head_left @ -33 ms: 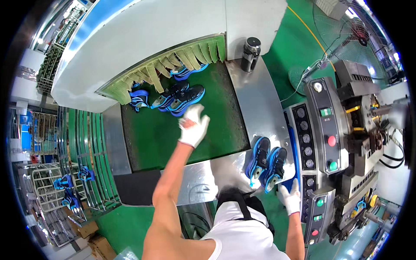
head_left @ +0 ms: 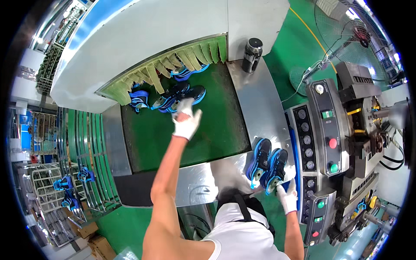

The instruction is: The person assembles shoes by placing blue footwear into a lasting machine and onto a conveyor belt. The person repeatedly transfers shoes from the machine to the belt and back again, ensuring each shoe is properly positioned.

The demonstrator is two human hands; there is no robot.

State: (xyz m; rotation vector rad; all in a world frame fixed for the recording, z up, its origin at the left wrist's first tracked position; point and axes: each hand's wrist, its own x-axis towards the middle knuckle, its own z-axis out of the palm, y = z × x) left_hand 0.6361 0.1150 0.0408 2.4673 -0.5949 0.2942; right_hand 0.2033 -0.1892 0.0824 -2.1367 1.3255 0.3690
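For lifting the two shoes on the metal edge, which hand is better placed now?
Probably the right hand: it is close beside those shoes. The left hand is farther away, over the green surface, at another pair.

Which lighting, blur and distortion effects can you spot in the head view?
In the head view: bright glare on the metal ledge nearest the wearer; motion-like blur on the gloved left hand, mostly at the fingers; fisheye distortion, with the ledge's front edge looking bowed and black filling the picture's corners.
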